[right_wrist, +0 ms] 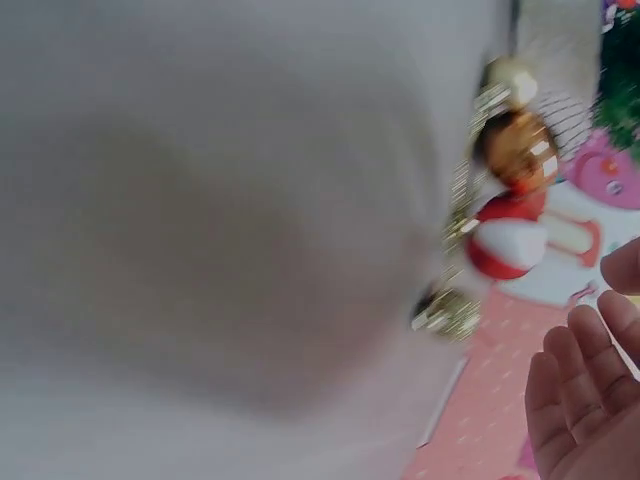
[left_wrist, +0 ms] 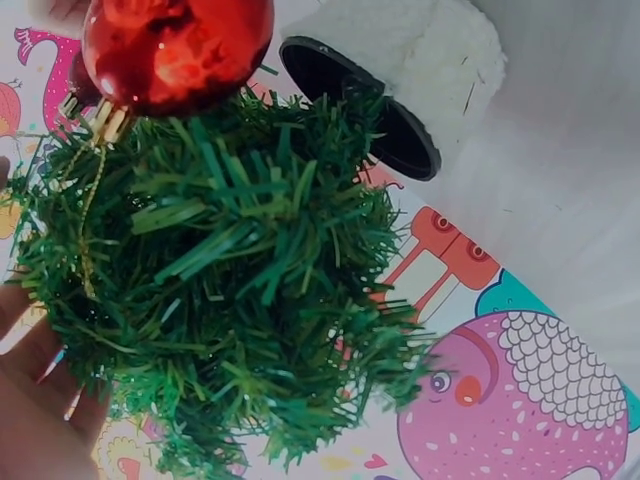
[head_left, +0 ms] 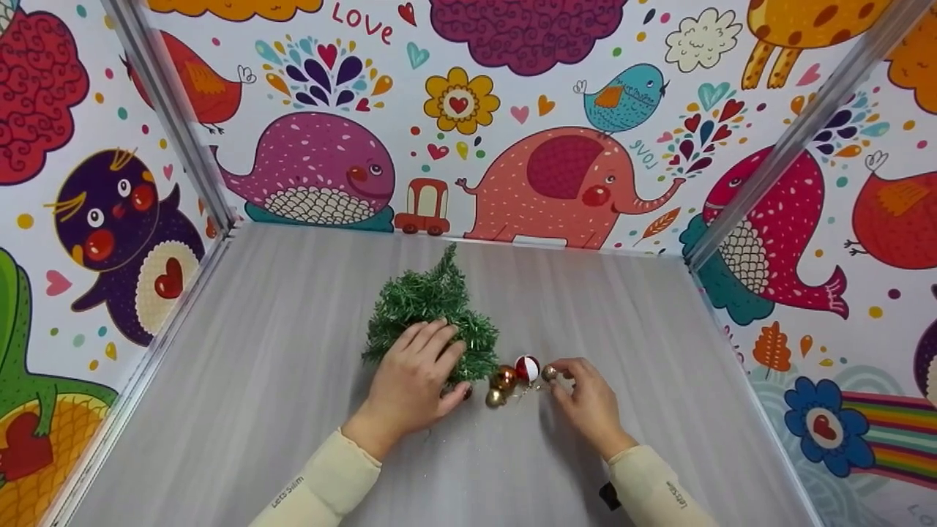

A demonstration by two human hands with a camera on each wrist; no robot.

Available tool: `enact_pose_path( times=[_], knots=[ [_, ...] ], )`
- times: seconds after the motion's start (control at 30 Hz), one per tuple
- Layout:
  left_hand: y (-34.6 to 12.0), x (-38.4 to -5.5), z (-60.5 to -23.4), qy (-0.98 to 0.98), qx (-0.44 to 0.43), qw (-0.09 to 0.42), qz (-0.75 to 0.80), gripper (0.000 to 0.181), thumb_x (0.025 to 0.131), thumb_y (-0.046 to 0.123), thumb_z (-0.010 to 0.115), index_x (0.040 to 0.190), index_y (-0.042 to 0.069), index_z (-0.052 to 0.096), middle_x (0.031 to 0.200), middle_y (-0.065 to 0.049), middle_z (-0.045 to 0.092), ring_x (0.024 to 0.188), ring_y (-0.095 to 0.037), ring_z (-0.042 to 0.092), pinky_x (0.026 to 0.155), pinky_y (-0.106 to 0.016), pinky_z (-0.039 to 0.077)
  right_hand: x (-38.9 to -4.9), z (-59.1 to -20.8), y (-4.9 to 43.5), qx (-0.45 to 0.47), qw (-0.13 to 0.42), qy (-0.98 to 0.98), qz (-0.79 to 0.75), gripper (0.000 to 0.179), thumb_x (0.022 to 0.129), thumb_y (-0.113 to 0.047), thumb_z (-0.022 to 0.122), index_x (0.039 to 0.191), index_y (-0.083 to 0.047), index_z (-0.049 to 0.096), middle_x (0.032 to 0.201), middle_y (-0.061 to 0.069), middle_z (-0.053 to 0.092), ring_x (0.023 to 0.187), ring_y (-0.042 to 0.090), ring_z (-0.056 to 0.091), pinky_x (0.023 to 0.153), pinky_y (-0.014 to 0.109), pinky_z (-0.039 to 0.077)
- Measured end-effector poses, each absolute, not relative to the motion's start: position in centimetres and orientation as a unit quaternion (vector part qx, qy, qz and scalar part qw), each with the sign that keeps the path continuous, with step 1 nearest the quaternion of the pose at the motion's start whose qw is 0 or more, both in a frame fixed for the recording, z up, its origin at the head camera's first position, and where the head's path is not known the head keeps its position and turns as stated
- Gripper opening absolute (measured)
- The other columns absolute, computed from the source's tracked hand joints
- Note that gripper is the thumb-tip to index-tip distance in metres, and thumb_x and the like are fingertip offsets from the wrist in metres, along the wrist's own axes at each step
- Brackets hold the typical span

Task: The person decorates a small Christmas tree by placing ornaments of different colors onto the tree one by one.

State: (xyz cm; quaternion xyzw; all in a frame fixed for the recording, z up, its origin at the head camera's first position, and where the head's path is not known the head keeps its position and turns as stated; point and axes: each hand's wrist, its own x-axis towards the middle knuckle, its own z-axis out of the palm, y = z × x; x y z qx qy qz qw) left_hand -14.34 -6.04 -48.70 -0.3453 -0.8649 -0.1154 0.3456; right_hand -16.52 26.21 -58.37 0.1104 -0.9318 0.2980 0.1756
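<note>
**Grey wood-grain table (head_left: 256, 366) inside cartoon-printed walls (head_left: 512, 95)**

Nearest me are my cream cuffs with dark lettering, the left one (head_left: 340, 472) and the right one (head_left: 644, 476), both above the pale, streaky tabletop. My left hand (head_left: 413, 373) lies over the bushy green tinsel tree (head_left: 417, 293), its fingers relaxed against the branches rather than clenched. My right hand (head_left: 589, 402) is unclenched and holds nothing, its fingertips just beside a small shiny gold ball (head_left: 550, 373).

Between my hands, to the right of the tree, a copper-coloured glossy ball (head_left: 504, 378), a second small gold ball (head_left: 495, 397) and a red-and-white ball (head_left: 527, 368) cluster together on the table. From my left wrist I see a glossy red ball with a gold cap (left_wrist: 180, 45) against the branches, and the tree's rough white pot with a black rim (left_wrist: 440, 60).

The tree's tip points towards the back, where the tabletop meets the wall. Printed there are a purple whale (head_left: 322, 168), a little red car (head_left: 423, 208) and a coral elephant (head_left: 556, 187) with a turquoise bird (head_left: 622, 99) above it. Metal posts stand at the left corner (head_left: 172, 110) and the right corner (head_left: 805, 132); a dark purple penguin (head_left: 128, 219) decorates the left wall.
</note>
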Motion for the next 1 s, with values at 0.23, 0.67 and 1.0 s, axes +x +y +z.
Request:
enact_pose_path(
  times=[0.23, 0.67, 1.0],
  knots=[
    [-6.3, -14.4, -48.7, -0.865, -0.345, 0.346, -0.113, 0.051, 0.080, 0.046, 0.076, 0.114, 0.008, 0.068, 0.125, -0.013, 0.064, 0.122, -0.032, 0.056, 0.108, -0.046, 0.038, -18.1, -59.5, 26.8, 0.083, 0.156, -0.948, 0.266, 0.030, 0.081, -0.012, 0.077, 0.111, -0.012, 0.069, 0.108, 0.002, 0.065, 0.096, 0.024, 0.064, 0.076, 0.046, 0.052],
    [-6.3, -14.3, -48.9, -0.864, -0.337, 0.352, -0.124, 0.054, 0.079, 0.044, 0.075, 0.119, 0.009, 0.066, 0.130, -0.013, 0.061, 0.127, -0.031, 0.052, 0.110, -0.046, 0.035, -19.6, -60.7, 26.3, 0.079, 0.138, -0.957, 0.243, 0.018, 0.084, -0.012, 0.075, 0.102, -0.009, 0.072, 0.101, 0.005, 0.065, 0.091, 0.026, 0.066, 0.080, 0.046, 0.053],
    [-6.5, -14.2, -48.8, -0.871, -0.305, 0.361, -0.130, 0.049, 0.076, 0.046, 0.073, 0.108, 0.009, 0.067, 0.136, -0.017, 0.057, 0.130, -0.035, 0.049, 0.110, -0.048, 0.035, -19.8, -60.9, 26.3, 0.090, 0.138, -0.954, 0.249, 0.012, 0.084, -0.011, 0.075, 0.095, -0.008, 0.071, 0.093, 0.004, 0.066, 0.086, 0.026, 0.066, 0.078, 0.046, 0.053]
  ],
)
